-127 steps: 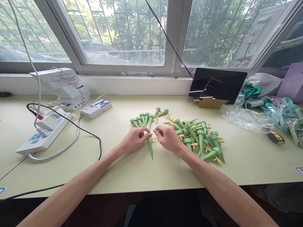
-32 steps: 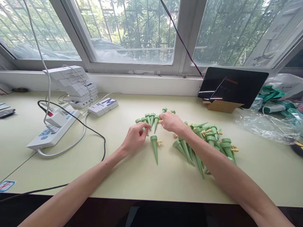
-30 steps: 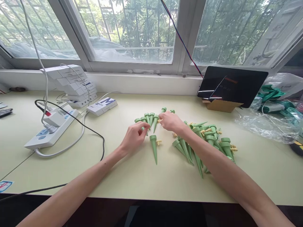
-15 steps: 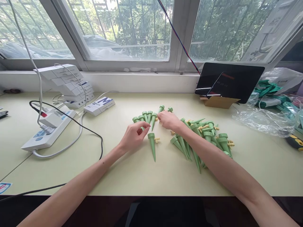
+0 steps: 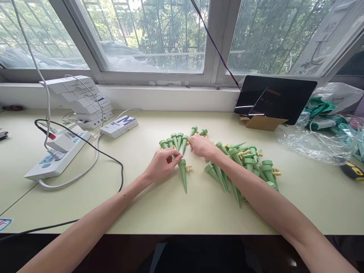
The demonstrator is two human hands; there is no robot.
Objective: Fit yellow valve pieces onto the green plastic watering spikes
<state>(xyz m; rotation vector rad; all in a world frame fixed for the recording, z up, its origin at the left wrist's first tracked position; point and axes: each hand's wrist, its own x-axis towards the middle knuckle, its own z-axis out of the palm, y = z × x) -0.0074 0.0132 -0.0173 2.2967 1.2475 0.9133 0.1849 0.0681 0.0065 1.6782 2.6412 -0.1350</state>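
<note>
At lone spike (image 5: 182, 176) cap, left hand (image 5: 163, 166) fingertips were pressed together; right hand (image 5: 201, 146) grip couldn't be told; table (image 5: 176, 212) was left bare toward near edge.

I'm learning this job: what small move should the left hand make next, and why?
Probably pinch the lone green spike with the left hand and slide it up beside the row of spikes: the fingertips are right by its cap, the row lies just beyond, and the right hand rests at the row's end.
</note>
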